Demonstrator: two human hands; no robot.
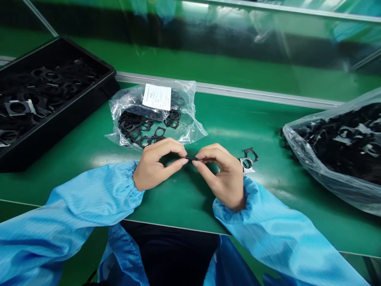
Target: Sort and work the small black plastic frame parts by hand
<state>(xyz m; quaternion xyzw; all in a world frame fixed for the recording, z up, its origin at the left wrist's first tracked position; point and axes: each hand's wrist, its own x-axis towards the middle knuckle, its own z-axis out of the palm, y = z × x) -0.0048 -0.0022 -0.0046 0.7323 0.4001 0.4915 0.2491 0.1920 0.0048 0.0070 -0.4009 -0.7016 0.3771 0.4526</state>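
My left hand [157, 163] and my right hand [220, 175] meet above the green mat, pinching a thin black strip [192, 158] between their fingertips. The strip looks like a piece of gasket seen edge-on, and the fingers hide most of it. Just beyond my right hand lie two small square frames [247, 161], one black and one silvery. Several black square gaskets with round holes [139, 129] spill from a clear plastic bag [154, 115] with a white label, just above my left hand.
A black plastic tray [59, 107] full of black frames stands at the left. A large clear bag of black parts [333, 151] lies at the right. A metal rail [229, 91] runs along the far edge of the green bench mat [190, 206].
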